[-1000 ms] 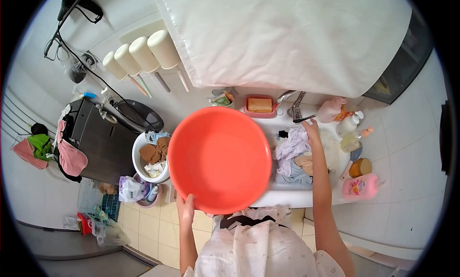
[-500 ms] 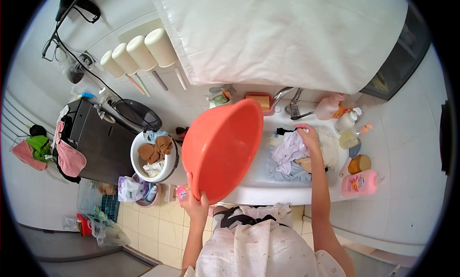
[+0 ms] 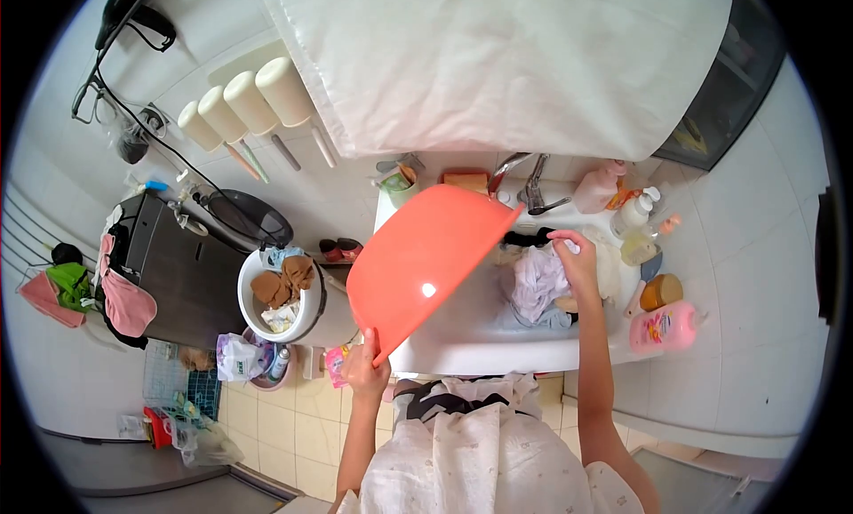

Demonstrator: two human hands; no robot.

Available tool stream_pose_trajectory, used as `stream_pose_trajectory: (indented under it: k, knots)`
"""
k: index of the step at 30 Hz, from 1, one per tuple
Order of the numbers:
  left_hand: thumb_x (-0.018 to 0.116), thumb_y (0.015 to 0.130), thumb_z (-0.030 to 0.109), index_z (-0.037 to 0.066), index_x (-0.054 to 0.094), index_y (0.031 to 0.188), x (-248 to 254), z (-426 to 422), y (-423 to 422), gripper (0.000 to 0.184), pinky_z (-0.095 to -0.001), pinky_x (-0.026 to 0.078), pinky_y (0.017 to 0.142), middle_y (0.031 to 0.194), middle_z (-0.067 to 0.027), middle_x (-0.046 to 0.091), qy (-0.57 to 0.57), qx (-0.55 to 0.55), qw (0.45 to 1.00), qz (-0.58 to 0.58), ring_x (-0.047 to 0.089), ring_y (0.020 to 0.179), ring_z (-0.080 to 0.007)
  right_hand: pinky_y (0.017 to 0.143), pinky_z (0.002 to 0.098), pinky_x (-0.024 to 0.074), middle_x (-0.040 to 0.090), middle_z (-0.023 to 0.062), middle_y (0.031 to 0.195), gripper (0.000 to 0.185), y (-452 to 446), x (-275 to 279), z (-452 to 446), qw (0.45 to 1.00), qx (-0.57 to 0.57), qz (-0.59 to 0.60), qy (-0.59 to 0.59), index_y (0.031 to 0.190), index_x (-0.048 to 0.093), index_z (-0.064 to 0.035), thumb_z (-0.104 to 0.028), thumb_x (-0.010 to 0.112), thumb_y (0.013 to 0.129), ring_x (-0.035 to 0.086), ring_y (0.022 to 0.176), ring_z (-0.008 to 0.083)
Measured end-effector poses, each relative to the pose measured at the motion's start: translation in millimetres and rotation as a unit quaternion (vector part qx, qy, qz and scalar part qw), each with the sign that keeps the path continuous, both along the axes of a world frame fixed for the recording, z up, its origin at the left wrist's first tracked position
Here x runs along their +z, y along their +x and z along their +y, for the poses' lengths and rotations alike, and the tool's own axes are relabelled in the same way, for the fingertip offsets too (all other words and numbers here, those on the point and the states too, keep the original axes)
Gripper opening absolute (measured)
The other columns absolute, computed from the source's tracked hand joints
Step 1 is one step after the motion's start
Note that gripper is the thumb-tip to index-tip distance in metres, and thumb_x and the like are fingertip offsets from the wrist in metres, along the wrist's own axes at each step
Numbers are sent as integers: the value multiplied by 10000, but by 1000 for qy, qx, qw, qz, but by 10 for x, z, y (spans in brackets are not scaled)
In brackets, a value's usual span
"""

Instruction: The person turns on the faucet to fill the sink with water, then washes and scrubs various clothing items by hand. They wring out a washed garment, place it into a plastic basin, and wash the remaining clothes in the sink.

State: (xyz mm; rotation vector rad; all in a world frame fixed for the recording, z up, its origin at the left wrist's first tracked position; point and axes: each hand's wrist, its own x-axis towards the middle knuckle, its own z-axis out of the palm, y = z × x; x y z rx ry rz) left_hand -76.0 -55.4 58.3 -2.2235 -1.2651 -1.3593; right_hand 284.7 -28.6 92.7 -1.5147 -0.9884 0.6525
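Note:
My left hand [image 3: 366,367] is closed on the lower rim of a red plastic basin [image 3: 418,270]. The basin is tilted steeply over the left part of the white sink [image 3: 498,358], its underside towards me and its inside hidden. My right hand [image 3: 576,258] is over the sink, its fingers bent together on a pale lilac cloth [image 3: 538,283]. Around that cloth lie black, beige and grey-blue pieces of clothing, and a cream cloth [image 3: 601,261] is at the right. The faucet [image 3: 535,190] stands behind them.
Bottles, an amber jar [image 3: 661,292] and a pink bottle [image 3: 665,326] line the sink's right side. A soap dish and a cup [image 3: 400,187] stand behind the basin. Left are a white bucket [image 3: 281,314] of clothes and a dark washing machine [image 3: 191,261]. Cups hang on the wall.
The basin has turned from facing up to steeply tilted, its underside now showing, as my left hand moved slightly right. My right hand has moved from beside the faucet lever onto the lilac cloth.

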Motion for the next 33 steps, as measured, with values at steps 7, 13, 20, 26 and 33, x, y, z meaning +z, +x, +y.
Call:
stream_pose_trajectory:
  k: [7, 13, 20, 26, 33]
  knots:
    - [607, 691, -19, -28, 479, 1122, 46, -20, -129, 449, -283, 317, 377, 535, -83, 467, 43, -53, 997, 43, 415, 418, -204, 586, 199, 412, 505, 9, 711, 131, -249, 550, -181, 970, -98, 165, 147, 849, 569, -2, -8, 496, 741, 482, 650, 81]
    - [585, 678, -54, -41, 465, 1138, 50, -34, -317, 475, -287, 366, 412, 598, -106, 526, -2, 5, 1000, -10, 470, 451, -214, 518, 219, 406, 466, 35, 661, 97, -601, 903, -221, 947, -95, 209, 223, 827, 524, 20, 10, 490, 737, 483, 554, 110]
    - [531, 652, -60, -67, 514, 1066, 378, -209, -693, 414, -268, 441, 509, 685, -115, 602, -112, 171, 954, -218, 540, 499, -182, 522, 294, 397, 444, 74, 547, 62, -1452, 1268, -45, 903, 10, 290, 316, 803, 461, 1, -17, 479, 746, 435, 483, 149]
    - [443, 659, -48, -72, 530, 966, 490, -189, -1425, 320, -231, 421, 643, 790, -86, 579, -168, 215, 819, -504, 532, 702, -117, 556, 246, 425, 495, 63, 647, 69, -2603, 1451, 464, 898, 229, 297, 229, 825, 476, -4, -19, 508, 765, 494, 558, 121]
    - [437, 619, -87, -46, 545, 910, -464, -106, -2547, 313, -221, 402, 606, 807, -41, 557, -204, 256, 655, -681, 505, 684, -114, 639, 199, 410, 516, 23, 817, 93, -4269, 568, 1130, 887, 360, 270, 107, 879, 509, -16, -46, 539, 797, 495, 701, 63]
